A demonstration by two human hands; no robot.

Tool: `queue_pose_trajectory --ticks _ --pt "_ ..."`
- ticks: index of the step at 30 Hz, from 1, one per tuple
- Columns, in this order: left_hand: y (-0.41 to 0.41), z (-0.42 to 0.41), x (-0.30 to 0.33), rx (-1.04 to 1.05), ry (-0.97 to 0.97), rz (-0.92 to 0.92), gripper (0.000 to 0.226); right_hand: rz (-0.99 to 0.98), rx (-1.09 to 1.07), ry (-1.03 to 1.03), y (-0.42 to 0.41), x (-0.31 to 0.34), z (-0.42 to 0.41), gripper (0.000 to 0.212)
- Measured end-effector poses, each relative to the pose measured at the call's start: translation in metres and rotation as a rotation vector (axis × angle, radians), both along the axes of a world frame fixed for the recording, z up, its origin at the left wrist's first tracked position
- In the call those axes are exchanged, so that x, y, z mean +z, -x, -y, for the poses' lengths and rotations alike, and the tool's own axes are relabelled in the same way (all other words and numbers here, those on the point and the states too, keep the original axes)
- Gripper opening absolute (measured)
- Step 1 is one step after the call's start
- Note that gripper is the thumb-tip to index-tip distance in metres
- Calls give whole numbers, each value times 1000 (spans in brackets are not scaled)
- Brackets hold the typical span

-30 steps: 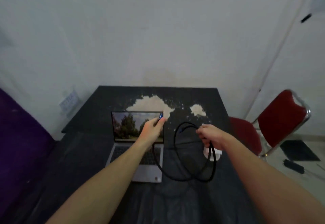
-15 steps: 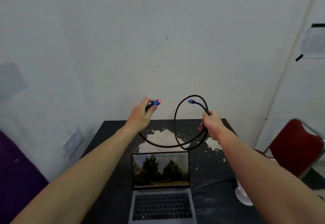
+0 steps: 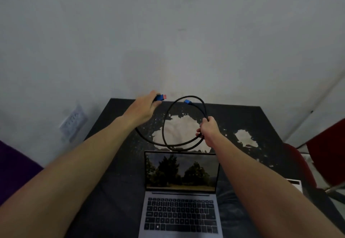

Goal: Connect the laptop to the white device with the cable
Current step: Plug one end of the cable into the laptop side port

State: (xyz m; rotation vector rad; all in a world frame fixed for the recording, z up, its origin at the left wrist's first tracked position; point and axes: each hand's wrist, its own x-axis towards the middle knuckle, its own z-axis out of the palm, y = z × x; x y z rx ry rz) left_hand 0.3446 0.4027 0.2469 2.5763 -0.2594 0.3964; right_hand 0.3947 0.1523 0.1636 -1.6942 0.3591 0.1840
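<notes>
Two hands hold one black cable (image 3: 169, 125) up in the air above the far half of the table (image 3: 115, 163), past the top edge of the laptop (image 3: 181, 196). My left hand (image 3: 142, 108) is closed around one end, pinching a blue plug (image 3: 160, 97) whose reddish tip pokes out to the right. My right hand (image 3: 208, 131) is closed around the gathered strands where the cable crosses itself, so a round loop stands up from the fist. The other blue plug (image 3: 187, 101) sits free at the top of that loop, touching nothing. From the left hand the cable sags down and across to the right hand, its lowest curve hanging just above the laptop's lid.

The laptop lies open on the dark table, screen lit with a picture of trees, keyboard toward me; its near edge is cut off by the bottom of the view. I see no cable plugged into it.

Only a white corner (image 3: 295, 184) shows beyond my right forearm, near the table's right edge; I take it for the white device, but the arm hides most of it. Pale worn patches (image 3: 179, 127) mark the tabletop behind the cable. A red chair (image 3: 326, 155) stands at the right, partly out of view.
</notes>
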Motion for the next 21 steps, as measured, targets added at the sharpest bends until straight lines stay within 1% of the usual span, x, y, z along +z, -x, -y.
queue_pose_trajectory --ticks 4,8,10,12,14,17,19,21 --pt "-20 -15 -31 6 -29 29 21 -59 50 61 -23 -38 -20 37" --pt "-32 -29 -64 5 -104 -14 16 -169 133 136 -36 -72 -39 25" --pt "-37 -33 -81 -2 -128 -36 16 -218 146 189 -44 -90 -45 27" --pt "-39 -35 -93 -12 -156 -54 17 -271 161 300 -49 -101 -44 34" --pt "-41 -36 -103 -24 -196 -58 20 -310 228 460 -52 -104 -40 37" --pt "-45 -37 -112 -39 -283 -51 22 -317 340 731 -56 -102 -31 33" --pt "-46 -39 -119 -40 -360 -48 22 -310 406 838 -57 -104 -26 30" --pt "-47 -47 -125 -18 -450 -47 21 -308 450 892 -60 -112 -22 26"
